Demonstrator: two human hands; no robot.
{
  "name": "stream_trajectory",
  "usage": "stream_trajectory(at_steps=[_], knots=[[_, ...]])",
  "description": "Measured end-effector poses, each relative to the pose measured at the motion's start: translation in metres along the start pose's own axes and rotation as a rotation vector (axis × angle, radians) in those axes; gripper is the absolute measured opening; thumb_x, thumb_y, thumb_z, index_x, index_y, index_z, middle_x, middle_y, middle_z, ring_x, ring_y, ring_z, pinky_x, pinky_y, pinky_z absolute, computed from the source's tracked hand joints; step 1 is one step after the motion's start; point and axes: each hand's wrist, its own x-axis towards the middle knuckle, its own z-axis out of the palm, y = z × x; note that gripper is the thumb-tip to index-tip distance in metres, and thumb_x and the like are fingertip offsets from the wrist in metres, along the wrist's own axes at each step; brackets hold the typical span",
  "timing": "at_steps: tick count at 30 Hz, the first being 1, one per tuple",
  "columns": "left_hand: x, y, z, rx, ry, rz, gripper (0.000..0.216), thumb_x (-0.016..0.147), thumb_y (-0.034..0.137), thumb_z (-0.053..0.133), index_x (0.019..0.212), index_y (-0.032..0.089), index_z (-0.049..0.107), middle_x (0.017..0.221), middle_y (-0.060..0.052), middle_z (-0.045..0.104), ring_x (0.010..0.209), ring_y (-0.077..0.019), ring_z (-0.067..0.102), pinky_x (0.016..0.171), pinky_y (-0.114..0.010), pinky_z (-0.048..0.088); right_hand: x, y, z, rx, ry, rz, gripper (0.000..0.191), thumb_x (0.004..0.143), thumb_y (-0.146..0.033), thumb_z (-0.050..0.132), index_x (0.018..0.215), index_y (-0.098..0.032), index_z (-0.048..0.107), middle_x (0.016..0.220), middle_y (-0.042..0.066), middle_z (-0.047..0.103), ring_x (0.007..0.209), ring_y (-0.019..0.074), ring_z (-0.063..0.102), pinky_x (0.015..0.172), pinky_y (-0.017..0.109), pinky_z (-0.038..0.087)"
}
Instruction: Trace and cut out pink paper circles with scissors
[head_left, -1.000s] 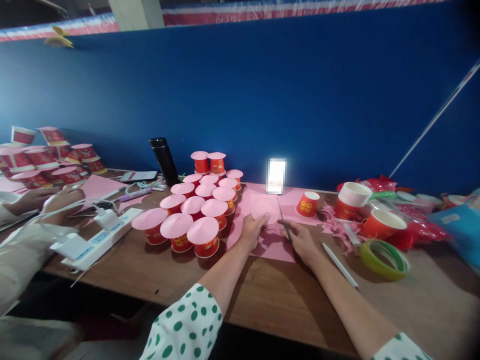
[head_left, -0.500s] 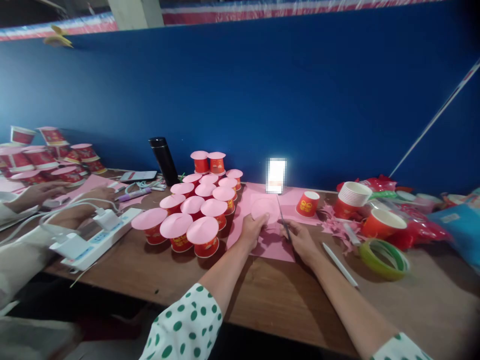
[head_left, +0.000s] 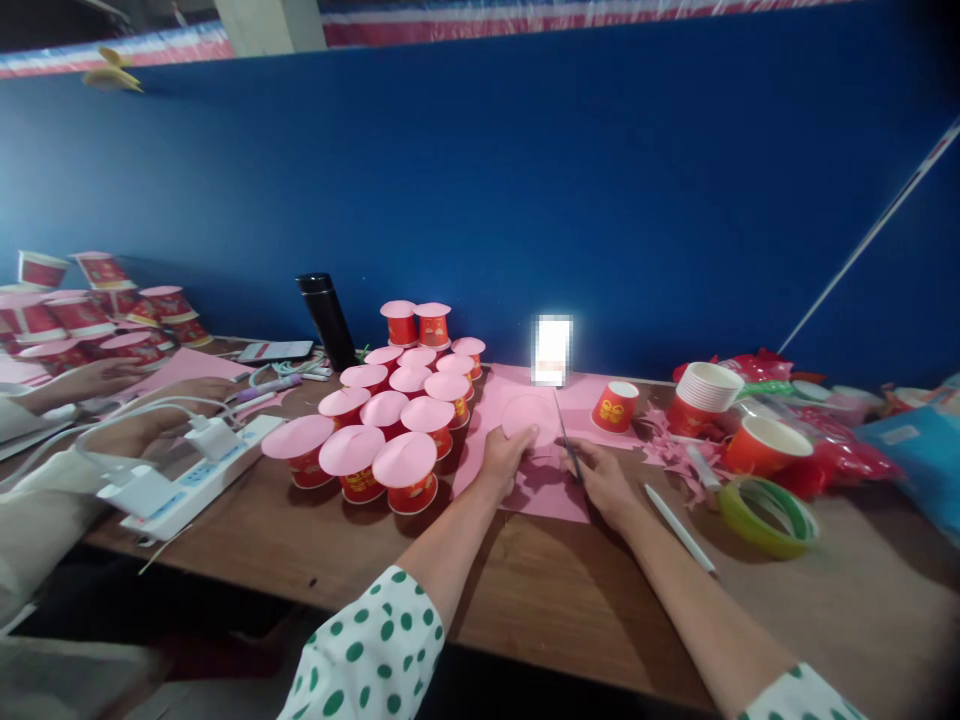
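Both forearms extended forward from the lower part of the view and converged, with the hands near each other but not touching. The left forearm (head_left: 456,540) was angled forward and to the right; the left hand (head_left: 506,460) was closed in a pinch, thumb uppermost, the other fingers partly hidden. The right forearm (head_left: 694,580) was angled forward and to the left; the right hand (head_left: 604,480) was curled in a grip, fingers directed inward.

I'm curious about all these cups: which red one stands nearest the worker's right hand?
The lone cup on the pink paper, just beyond the right hand. The pink-topped cups stand farther left; the open cups, farther right past the paper scraps.
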Motion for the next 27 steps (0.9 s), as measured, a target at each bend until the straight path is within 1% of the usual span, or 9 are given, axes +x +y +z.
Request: stream_trajectory(at_steps=[11, 19, 27], knots=[[-0.0001, 0.0004, 0.0004, -0.022, 0.005, 0.002, 0.034, 0.056, 0.041, 0.07, 0.054, 0.012, 0.052, 0.044, 0.002, 0.048, 0.037, -0.006, 0.04, 0.037, -0.019, 0.03, 0.0009, 0.0026, -0.0004, 0.021, -0.009, 0.024, 0.048, 0.063, -0.047, 0.065, 0.099, -0.016, 0.061, 0.057, -0.003, 0.048, 0.047, 0.0085, 0.039, 0.041, 0.02, 0.032], [-0.0001, 0.0019, 0.0008, -0.023, 0.04, -0.024, 0.033, 0.055, 0.041, 0.071, 0.058, 0.012, 0.054, 0.045, 0.001, 0.051, 0.038, -0.0071, 0.043, 0.036, -0.019, 0.032, 0.0018, 0.0049, -0.001, 0.05, -0.026, 0.047, 0.05, 0.063, -0.046, 0.066, 0.102, -0.015, 0.06, 0.057, -0.003, 0.047, 0.046, 0.0083, 0.039, 0.041, 0.021, 0.034], [-0.0011, 0.0029, 0.0018, -0.019, 0.04, -0.015, 0.032, 0.056, 0.04, 0.07, 0.057, 0.013, 0.053, 0.045, 0.002, 0.05, 0.038, -0.0066, 0.042, 0.037, -0.019, 0.032, 0.0016, 0.0037, -0.0013, 0.076, -0.02, 0.061, 0.048, 0.061, -0.043, 0.068, 0.1, -0.015, 0.061, 0.056, -0.004, 0.048, 0.045, 0.0076, 0.04, 0.041, 0.02, 0.034]])
